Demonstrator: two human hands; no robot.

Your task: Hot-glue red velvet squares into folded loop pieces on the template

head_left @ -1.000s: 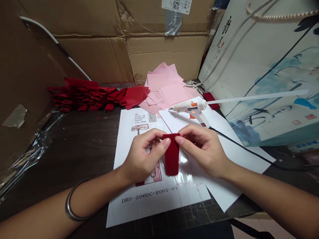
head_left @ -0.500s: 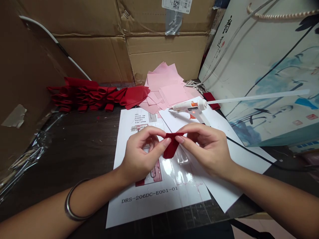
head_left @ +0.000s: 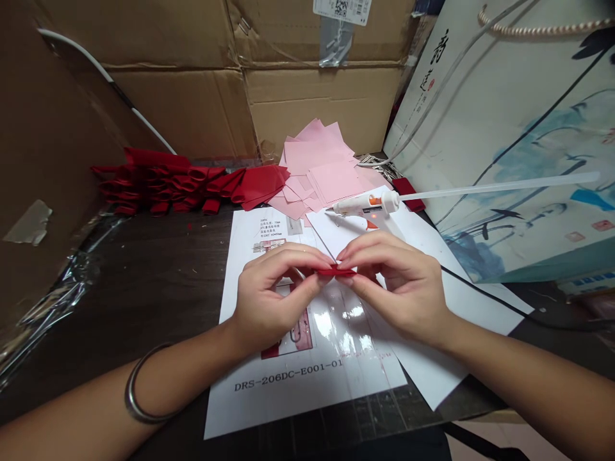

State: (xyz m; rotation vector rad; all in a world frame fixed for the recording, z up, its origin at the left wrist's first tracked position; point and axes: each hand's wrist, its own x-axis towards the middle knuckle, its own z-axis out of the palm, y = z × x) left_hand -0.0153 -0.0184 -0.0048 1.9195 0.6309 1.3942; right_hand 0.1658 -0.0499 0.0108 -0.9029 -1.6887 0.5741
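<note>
Between my two hands is a small folded piece of red fabric (head_left: 335, 272), seen nearly edge-on as a thin strip. My left hand (head_left: 278, 298) pinches its left end with thumb and fingertips. The right end is pinched by my right hand (head_left: 401, 282) in the same way, and the fingertips of both hands almost meet. Both hands are above a printed sheet (head_left: 307, 390) under clear film, partly covered by them. Just beyond my right hand lies a white glue gun (head_left: 360, 205) with a long glue stick in its back.
Folded red fabric pieces (head_left: 168, 182) are heaped at the back left. Pink square sheets (head_left: 331, 173) lie at the back middle, beside metal clips (head_left: 379, 165). Cardboard boxes (head_left: 317, 109) wall the back; a printed white panel (head_left: 504, 141) leans at right. A black cord (head_left: 485, 292) crosses white paper.
The red fabric has turned from showing its face, hanging down, to a thin edge-on strip. My fingertips have moved closer together along it. The glue gun has not moved.
</note>
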